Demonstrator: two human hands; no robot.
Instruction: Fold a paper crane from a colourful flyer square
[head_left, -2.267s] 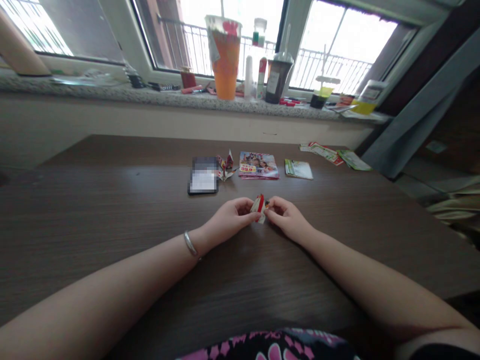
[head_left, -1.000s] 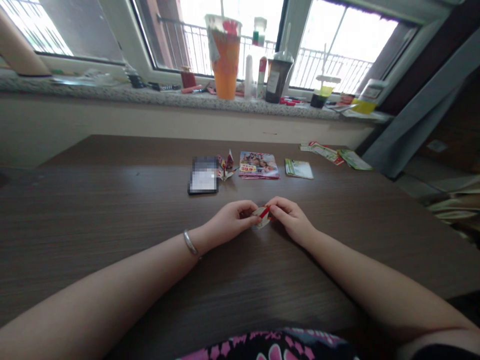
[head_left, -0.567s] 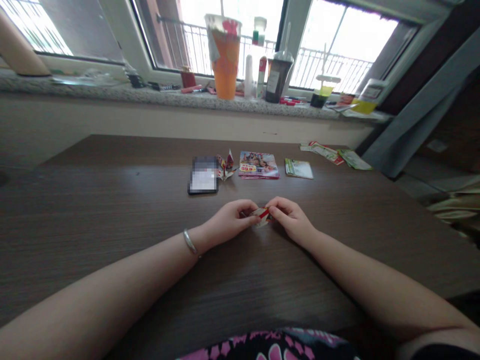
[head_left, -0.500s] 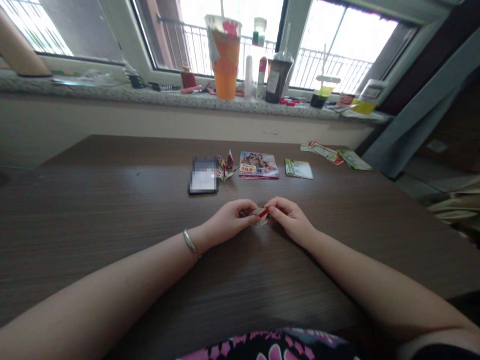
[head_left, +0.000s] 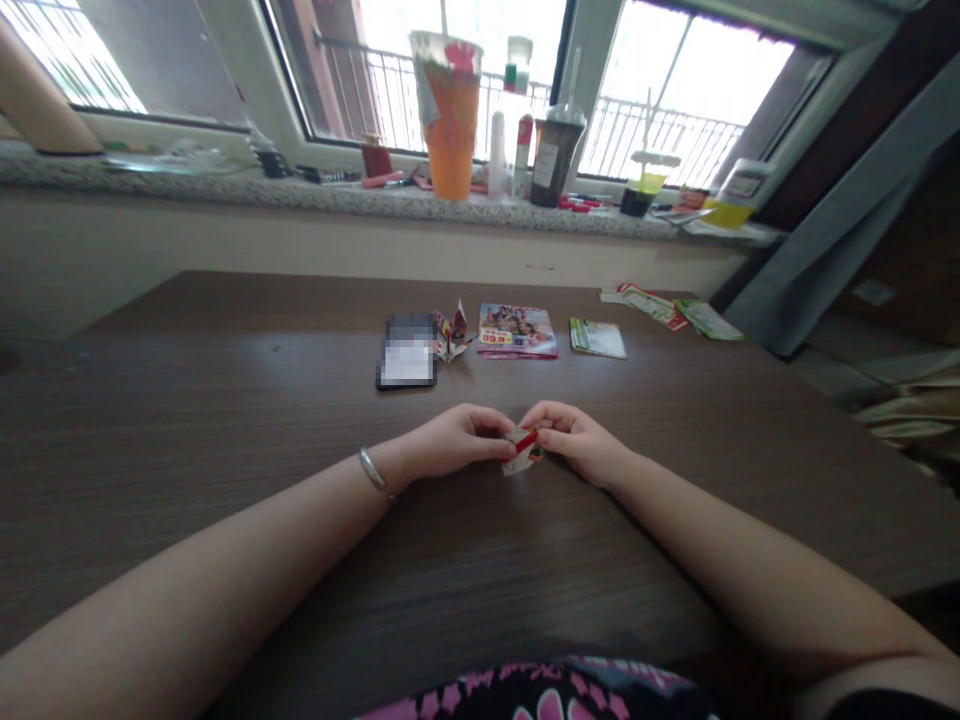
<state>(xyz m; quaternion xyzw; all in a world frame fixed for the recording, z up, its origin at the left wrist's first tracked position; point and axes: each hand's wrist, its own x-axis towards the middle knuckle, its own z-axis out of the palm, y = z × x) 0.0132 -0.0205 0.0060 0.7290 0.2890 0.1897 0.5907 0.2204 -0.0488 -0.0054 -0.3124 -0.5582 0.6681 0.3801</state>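
A small folded piece of printed paper (head_left: pixel 519 464), pale with a red band, is held just above or on the table between my two hands. My left hand (head_left: pixel 466 440) pinches its left side between thumb and fingers. On the other side, my right hand (head_left: pixel 574 438) grips the right edge, thumb in front. My fingertips hide part of the folds. Beyond the hands stands a folded paper crane (head_left: pixel 453 335), touching or very near a phone (head_left: pixel 406 352). A stack of colourful printed leaflets (head_left: pixel 517 330) lies to the right of the crane.
The brown table (head_left: pixel 225 420) holds a small stack of green-and-white papers (head_left: pixel 598 338) and loose paper strips (head_left: pixel 652 305) at the far right. Along the windowsill (head_left: pixel 337 197) stand an orange drink cup (head_left: pixel 451 120), a dark cup (head_left: pixel 553 160) and several small items.
Both hands have shifted slightly toward me with the folded paper. The paper has tilted, and more of its pale lower face shows. The other things have stayed put.
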